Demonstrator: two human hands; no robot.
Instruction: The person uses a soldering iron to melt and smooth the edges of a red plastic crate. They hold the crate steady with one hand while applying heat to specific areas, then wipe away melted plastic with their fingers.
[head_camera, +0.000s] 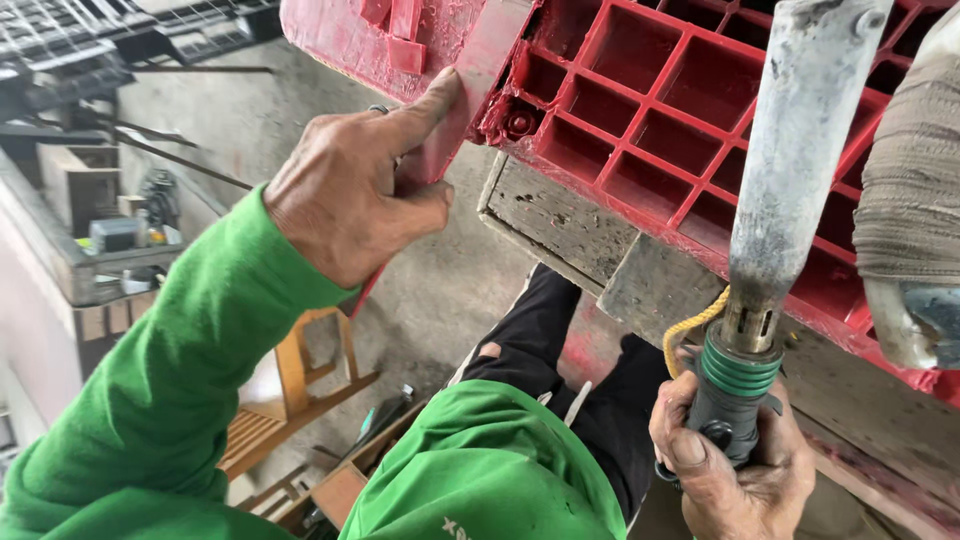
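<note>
My left hand (355, 185), in a green sleeve, grips a flat red plastic strip (478, 75) and presses it with the index finger against the edge of a red gridded plastic crate (640, 110). My right hand (735, 465) is closed around the dark handle of a heat-gun-like tool (790, 160) with a long grey metal barrel and a green ribbed collar. The barrel points up across the crate's ribbed underside. A yellow cord (690, 330) hangs by the tool's collar.
The crate rests on worn wooden planks (560, 215). A wrapped grey bundle (915, 190) is at the right edge. Below are my black trousers (545, 340), a wooden stool (295, 385), a concrete floor (430, 290) and a cluttered bench (100, 240) at left.
</note>
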